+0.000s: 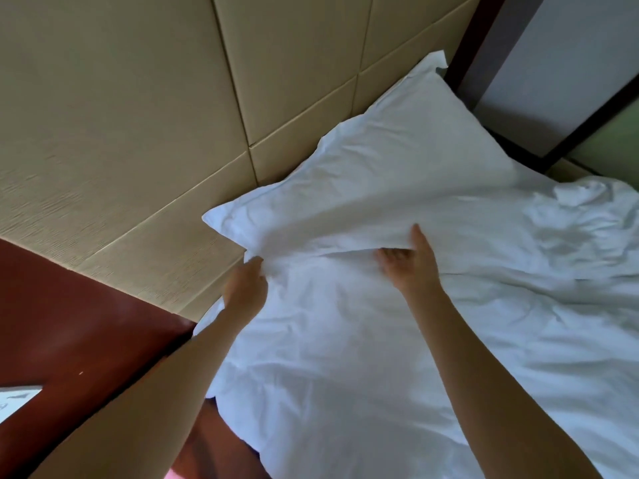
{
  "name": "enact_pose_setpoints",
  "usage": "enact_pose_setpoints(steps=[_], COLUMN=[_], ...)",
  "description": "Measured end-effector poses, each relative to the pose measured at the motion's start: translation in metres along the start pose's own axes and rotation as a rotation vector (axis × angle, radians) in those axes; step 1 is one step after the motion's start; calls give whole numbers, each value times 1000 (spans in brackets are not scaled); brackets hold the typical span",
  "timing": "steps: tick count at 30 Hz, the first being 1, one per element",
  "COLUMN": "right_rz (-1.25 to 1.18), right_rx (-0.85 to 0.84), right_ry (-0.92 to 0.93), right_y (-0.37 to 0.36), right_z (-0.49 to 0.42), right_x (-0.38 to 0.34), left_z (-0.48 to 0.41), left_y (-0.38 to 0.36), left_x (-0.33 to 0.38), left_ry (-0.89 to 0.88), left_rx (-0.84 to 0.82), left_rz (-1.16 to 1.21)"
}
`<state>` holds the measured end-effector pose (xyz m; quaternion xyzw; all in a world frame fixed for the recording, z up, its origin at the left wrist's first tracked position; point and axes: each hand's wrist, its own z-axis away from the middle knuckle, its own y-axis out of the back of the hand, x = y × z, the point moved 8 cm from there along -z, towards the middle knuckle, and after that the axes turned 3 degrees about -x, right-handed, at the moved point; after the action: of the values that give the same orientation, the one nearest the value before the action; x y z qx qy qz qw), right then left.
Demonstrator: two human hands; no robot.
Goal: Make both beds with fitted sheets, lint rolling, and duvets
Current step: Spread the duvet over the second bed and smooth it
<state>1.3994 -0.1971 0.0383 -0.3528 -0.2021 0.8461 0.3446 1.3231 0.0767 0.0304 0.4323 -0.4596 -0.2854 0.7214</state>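
A white pillow (390,167) lies at the head of the bed against the beige padded headboard (138,115). Below it a white duvet (363,357) covers the bed, wrinkled toward the right. My left hand (246,288) pinches the duvet's top edge near the bed's left corner. My right hand (411,262) grips the pillow's lower edge, thumb on top and fingers tucked underneath, where it meets the duvet. Both forearms reach up from the bottom of the view.
A dark red wooden nightstand (69,323) stands to the left of the bed, with a white paper (17,399) at its left edge. A dark wooden frame (484,39) and a pale wall (560,63) are at the upper right.
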Motion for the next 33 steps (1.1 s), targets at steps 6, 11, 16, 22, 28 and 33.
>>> enact_pose_setpoints(steps=[6, 11, 16, 22, 28, 33], right_rz=[271, 620, 841, 810, 1209, 1697], right_rx=[-30, -175, -302, -203, 15, -133], right_ry=[241, 74, 13, 49, -236, -439], right_y=[-71, -90, -52, 47, 237, 358], right_z=[-16, -31, -32, 15, 68, 132], right_x=[-71, -48, -48, -40, 59, 165], left_z=[-14, -19, -24, 16, 139, 265], left_y=[39, 19, 11, 9, -75, -142], left_x=[-28, -67, -74, -28, -30, -56], left_ry=[70, 354, 470, 385, 371, 424], left_rx=[-19, -58, 43, 202, -161, -447], left_rz=[-59, -146, 0, 106, 166, 104])
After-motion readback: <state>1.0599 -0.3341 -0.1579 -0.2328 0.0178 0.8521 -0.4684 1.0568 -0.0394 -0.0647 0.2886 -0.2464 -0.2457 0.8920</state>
